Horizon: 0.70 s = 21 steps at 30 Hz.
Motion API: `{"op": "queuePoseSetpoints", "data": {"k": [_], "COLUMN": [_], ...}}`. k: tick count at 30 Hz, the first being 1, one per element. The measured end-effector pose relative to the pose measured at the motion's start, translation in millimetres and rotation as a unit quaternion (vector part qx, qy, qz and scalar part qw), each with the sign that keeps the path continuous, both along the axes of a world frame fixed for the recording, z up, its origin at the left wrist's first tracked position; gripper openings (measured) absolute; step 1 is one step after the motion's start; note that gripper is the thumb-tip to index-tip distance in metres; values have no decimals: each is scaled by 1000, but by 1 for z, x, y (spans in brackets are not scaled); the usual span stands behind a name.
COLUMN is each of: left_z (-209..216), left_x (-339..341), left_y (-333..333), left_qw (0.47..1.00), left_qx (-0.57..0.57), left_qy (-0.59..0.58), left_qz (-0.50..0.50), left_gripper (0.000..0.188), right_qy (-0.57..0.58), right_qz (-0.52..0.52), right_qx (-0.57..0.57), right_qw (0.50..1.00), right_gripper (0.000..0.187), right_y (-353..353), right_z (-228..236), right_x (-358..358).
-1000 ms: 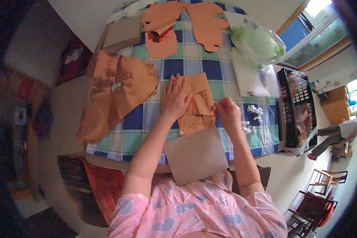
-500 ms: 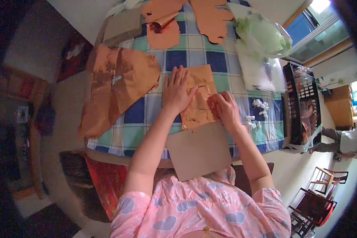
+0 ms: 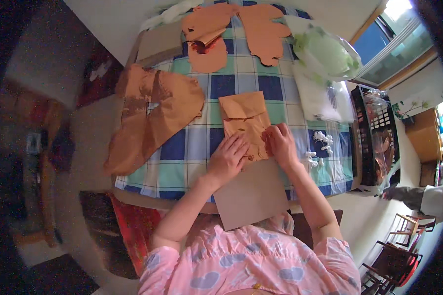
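Note:
A folded, creased orange sheet (image 3: 246,108), paper-like or foil-like, lies on the checked tablecloth in front of me. Its near end overlaps a grey cardboard sheet (image 3: 251,199) that sticks out over the table edge towards me. My left hand (image 3: 229,155) rests on the near left part of the orange sheet, fingers stretched out. At the sheet's right edge, the fingers of my right hand (image 3: 282,146) are bent and pressed together on a crumpled, darker part of it. Their tips are partly hidden.
A large crumpled orange sheet (image 3: 170,115) lies to the left. Orange cut-out pieces (image 3: 263,34) and a grey board (image 3: 160,44) are at the back. On the right are a clear bag with green contents (image 3: 325,56), small white pieces (image 3: 323,141) and a black crate (image 3: 376,130).
My left hand has slid from the sheet's upper left down to its near end, uncovering the upper part. My right hand stays at the right edge. The view has shifted slightly.

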<state>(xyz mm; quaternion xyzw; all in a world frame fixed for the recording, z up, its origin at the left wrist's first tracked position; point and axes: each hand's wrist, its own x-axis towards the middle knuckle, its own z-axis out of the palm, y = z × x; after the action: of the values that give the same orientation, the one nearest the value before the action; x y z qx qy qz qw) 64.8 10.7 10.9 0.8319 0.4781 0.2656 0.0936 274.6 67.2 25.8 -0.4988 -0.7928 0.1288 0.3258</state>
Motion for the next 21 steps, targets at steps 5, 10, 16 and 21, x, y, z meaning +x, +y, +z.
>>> {"op": "queuePoseSetpoints", "data": {"k": [5,10,16,21], "left_z": [-1,0,-2,1], "left_x": [1,0,1,0], "left_y": [-2,0,-1,-3], "left_qw": [1000,1000,1000,1000], "left_qx": [8,-2,-4,5], "left_qy": [3,4,4,5], "left_qz": [7,-1,0,4], "left_gripper": [43,45,43,42], "right_qy": [7,6,91,75], "right_qz": [16,37,14,-34], "right_qx": [17,1,-87,-134], "right_qw": [1000,999,992,988], "right_gripper": [16,21,11,13], "right_y": [1,1,-8,-9], "right_z": [-1,1,3,13], "right_x": [5,9,20,17]}}
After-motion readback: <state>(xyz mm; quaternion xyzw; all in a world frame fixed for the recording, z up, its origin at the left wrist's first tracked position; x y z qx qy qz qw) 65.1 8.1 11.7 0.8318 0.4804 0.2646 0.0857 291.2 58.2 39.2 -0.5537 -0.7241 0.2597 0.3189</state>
